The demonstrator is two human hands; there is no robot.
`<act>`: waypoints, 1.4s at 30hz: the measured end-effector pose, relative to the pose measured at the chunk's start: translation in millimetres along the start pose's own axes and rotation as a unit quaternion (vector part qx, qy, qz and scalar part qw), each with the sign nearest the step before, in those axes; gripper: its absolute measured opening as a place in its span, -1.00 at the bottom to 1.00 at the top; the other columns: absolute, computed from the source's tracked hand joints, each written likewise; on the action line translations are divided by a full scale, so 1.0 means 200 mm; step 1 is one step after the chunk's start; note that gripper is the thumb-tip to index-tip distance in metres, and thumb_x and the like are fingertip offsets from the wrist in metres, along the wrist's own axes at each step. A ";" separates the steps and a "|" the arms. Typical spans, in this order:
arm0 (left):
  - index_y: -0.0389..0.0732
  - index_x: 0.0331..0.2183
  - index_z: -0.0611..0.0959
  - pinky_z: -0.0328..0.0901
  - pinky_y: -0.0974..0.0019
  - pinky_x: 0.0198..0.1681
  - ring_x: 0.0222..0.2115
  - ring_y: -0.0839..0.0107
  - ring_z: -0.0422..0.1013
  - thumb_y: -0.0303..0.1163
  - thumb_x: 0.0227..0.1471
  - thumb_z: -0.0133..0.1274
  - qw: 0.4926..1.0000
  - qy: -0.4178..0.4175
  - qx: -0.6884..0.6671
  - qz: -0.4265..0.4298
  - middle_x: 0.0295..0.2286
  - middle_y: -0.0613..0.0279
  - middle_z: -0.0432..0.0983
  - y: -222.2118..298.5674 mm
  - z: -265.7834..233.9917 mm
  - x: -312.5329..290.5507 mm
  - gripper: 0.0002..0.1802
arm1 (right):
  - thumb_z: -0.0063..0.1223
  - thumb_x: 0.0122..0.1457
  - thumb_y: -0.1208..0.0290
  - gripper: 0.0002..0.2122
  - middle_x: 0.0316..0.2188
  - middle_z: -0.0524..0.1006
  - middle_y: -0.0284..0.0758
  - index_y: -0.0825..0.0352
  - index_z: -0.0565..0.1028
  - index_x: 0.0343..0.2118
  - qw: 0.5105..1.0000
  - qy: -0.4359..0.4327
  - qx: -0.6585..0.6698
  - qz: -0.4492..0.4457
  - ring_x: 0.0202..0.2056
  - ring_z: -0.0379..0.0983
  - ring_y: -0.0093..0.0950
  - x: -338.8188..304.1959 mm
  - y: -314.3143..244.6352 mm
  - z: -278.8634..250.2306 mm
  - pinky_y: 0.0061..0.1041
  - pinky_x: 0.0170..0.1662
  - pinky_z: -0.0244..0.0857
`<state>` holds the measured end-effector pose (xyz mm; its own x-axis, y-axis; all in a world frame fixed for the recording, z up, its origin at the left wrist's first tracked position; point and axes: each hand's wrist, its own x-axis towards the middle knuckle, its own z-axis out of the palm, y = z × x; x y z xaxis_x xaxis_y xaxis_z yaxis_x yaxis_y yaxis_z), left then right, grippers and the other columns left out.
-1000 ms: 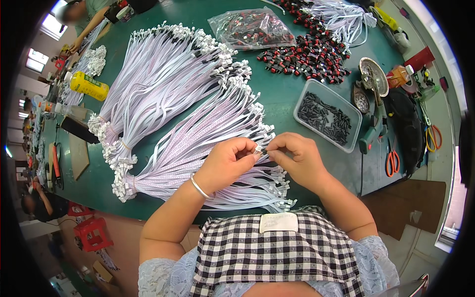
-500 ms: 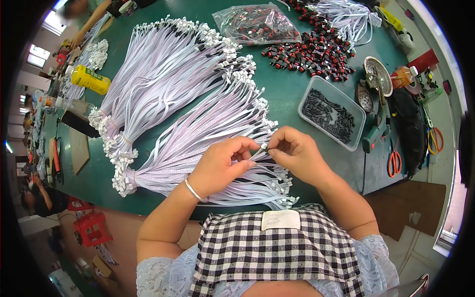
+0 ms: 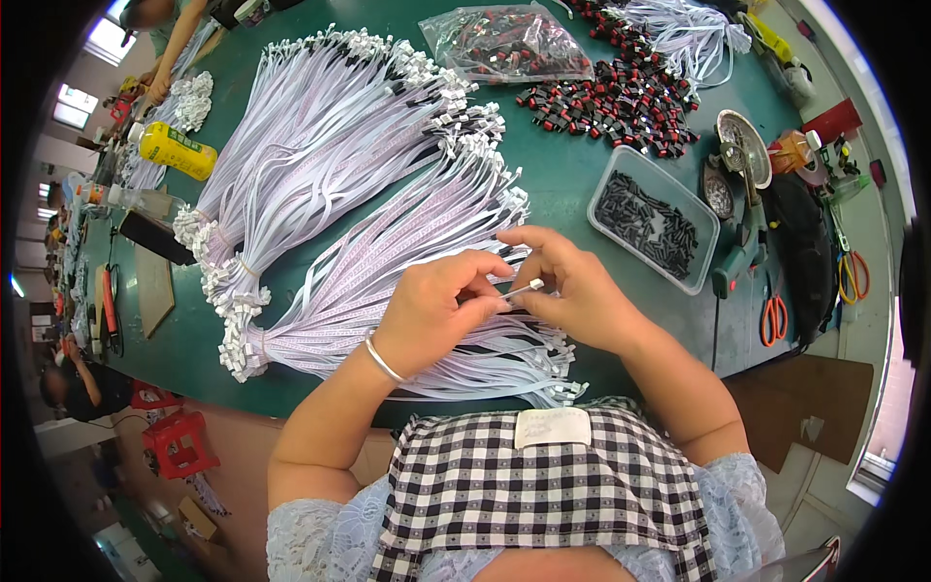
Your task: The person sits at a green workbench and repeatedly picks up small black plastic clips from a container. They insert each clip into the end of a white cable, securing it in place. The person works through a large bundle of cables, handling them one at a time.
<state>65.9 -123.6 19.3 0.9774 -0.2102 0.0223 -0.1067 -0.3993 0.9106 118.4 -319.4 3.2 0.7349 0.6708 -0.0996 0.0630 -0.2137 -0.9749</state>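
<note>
Under both hands lies a fanned bundle of white flat cables (image 3: 339, 320) with small white connectors at the ends. My left hand (image 3: 434, 306) is closed in a pinch on one cable just behind its end. That cable's white connector (image 3: 534, 284) sticks out to the right, in front of the fingers of my right hand (image 3: 577, 296). The right thumb and fingertips close around the same cable end, and their exact contact is partly hidden. A second, larger bundle of white cables (image 3: 320, 136) lies beyond, tied at its left end.
A clear plastic box (image 3: 593, 221) of short black tubes stands right of my hands. Beyond are a pile of black-and-red parts (image 3: 621, 102) and a filled plastic bag (image 3: 441, 44). A green soldering-type tool (image 3: 742, 260), orange-handled scissors (image 3: 773, 320) and a yellow bottle (image 3: 176, 152) lie around.
My hands have drawn closer together, the right one shifting slightly left with its fingers more extended. The cable's white connector now shows in front of the right fingers.
</note>
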 end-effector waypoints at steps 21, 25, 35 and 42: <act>-0.16 -0.42 0.62 0.29 0.22 -0.30 -0.37 0.21 0.38 -0.48 -0.14 0.13 0.955 -0.104 0.250 0.122 -0.47 0.25 0.44 0.00 0.01 0.02 -0.89 | 0.09 -0.04 0.51 -0.89 -0.44 0.48 -0.20 0.34 0.48 -0.41 0.862 0.039 -0.505 0.010 -0.29 0.41 -0.19 -0.19 0.14 -0.67 -0.25 -0.21 0.28; -0.17 -0.44 0.61 0.28 0.22 -0.29 -0.36 0.20 0.38 -0.50 -0.14 0.13 0.948 -0.112 0.273 0.117 -0.47 0.23 0.44 -0.03 0.02 0.00 -0.91 | 0.03 -0.03 0.54 -0.90 -0.43 0.48 -0.17 0.35 0.47 -0.41 0.880 0.051 -0.471 -0.003 -0.31 0.42 -0.16 -0.19 0.16 -0.66 -0.23 -0.23 0.29; -0.21 -0.44 0.58 0.26 0.29 -0.40 -0.48 0.25 0.36 -0.55 -0.12 0.10 0.977 0.013 0.195 0.083 -0.50 0.19 0.44 -0.04 0.00 0.04 -0.92 | 0.00 -0.03 0.56 -0.89 -0.47 0.45 -0.22 0.32 0.49 -0.39 0.859 0.125 -0.495 -0.032 -0.33 0.42 -0.19 -0.20 0.14 -0.63 -0.24 -0.24 0.29; -0.19 -0.40 0.58 0.31 0.28 -0.45 -0.48 0.24 0.44 -0.51 -0.11 0.13 0.957 0.093 0.267 0.070 -0.49 0.20 0.45 -0.12 0.04 0.09 -0.88 | 0.00 -0.04 0.59 -0.87 -0.43 0.42 -0.26 0.30 0.44 -0.38 0.801 0.172 -0.569 -0.072 -0.37 0.41 -0.24 -0.19 0.07 -0.60 -0.28 -0.30 0.30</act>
<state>84.7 -125.0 -4.7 0.9569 -0.1532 0.2466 -0.2688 -0.7886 0.5531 172.6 -432.3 16.7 0.7946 0.5535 0.2496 0.5952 -0.7913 -0.1399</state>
